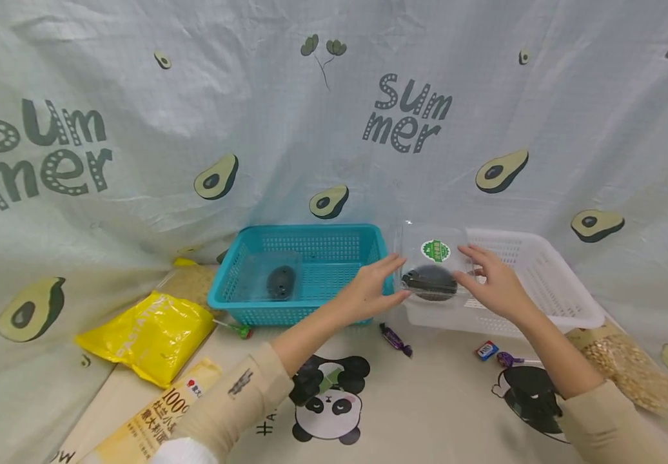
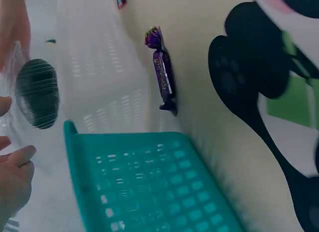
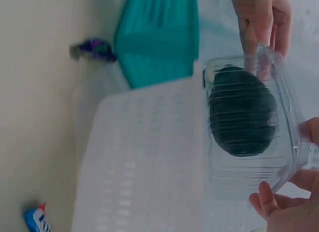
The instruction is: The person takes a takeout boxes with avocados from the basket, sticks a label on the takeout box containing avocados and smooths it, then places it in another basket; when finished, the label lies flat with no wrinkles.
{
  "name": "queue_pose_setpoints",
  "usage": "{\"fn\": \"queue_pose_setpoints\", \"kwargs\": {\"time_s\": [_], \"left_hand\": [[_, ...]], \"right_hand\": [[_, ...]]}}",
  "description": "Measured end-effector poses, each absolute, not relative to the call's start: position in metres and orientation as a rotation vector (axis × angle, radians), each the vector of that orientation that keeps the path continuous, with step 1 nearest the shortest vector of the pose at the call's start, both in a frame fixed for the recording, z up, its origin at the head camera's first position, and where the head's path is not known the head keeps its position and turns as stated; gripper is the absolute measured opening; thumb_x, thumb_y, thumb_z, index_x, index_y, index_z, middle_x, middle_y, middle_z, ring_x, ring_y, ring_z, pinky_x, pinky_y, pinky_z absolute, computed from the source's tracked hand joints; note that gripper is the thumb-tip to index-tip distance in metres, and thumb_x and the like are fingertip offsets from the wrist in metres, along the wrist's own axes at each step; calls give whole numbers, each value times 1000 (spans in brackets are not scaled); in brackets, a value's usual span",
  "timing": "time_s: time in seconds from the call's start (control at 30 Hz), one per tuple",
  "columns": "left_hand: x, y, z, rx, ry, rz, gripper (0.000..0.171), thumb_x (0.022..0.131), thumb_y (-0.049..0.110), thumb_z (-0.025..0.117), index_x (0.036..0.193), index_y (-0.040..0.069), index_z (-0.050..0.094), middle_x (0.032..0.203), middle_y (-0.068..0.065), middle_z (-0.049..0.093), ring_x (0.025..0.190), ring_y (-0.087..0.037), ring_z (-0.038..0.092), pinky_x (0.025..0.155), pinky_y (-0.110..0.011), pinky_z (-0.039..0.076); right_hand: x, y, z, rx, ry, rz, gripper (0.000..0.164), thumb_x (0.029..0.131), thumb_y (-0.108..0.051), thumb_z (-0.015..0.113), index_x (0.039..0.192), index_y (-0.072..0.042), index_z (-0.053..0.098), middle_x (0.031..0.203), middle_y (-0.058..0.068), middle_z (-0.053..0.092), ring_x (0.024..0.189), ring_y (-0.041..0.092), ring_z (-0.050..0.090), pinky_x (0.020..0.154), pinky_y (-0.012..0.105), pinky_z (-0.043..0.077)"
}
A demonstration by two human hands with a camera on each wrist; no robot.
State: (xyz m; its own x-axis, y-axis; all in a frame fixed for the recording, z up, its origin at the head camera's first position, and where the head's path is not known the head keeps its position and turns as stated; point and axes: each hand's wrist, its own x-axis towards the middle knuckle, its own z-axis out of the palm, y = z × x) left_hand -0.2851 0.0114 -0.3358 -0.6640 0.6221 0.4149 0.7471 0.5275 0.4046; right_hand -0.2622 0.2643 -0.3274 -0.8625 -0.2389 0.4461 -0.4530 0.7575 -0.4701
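Observation:
Both hands hold a clear plastic box up over the white basket, one at each side. A round green label is on its lid, and a dark oval thing, its kind unclear, lies inside. My left hand grips the box's left edge between thumb and fingers. At the opposite edge, my right hand pinches it, with the thumb low and the fingers higher up. A similar clear box with a dark oval thing sits in the left part of the teal basket.
The white basket stands right of the teal one. In front lie a purple-wrapped candy, a small blue packet and lollipops. Yellow pasta bags lie at left, a bag of grains at right. A printed curtain hangs behind.

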Motion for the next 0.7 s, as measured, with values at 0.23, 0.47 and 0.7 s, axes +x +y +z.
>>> {"fn": "queue_pose_setpoints", "kwargs": {"time_s": [0.23,0.47,0.7], "left_hand": [[-315,44,-347,-1128,-2696,-758,51,88,29,54,132,9,39,138,-12,36,127,-22,35,98,-33,37],[-317,62,-362,-1189,-2616,-246,38,90,27,48,122,7,52,116,-7,58,105,-18,54,92,-31,43],[-317,68,-370,-1257,-2454,34,36,92,19,38,62,15,58,58,4,57,67,-12,56,83,-27,42]], "right_hand": [[-298,284,-342,461,-2689,827,52,90,-28,50,129,4,40,131,27,38,105,43,48,84,51,42],[-305,293,-361,359,-2893,903,56,92,-34,45,133,3,36,130,29,39,108,44,47,84,52,42],[-310,295,-369,389,-2986,872,60,88,-36,50,130,5,38,130,30,38,107,45,47,84,53,42]]}}
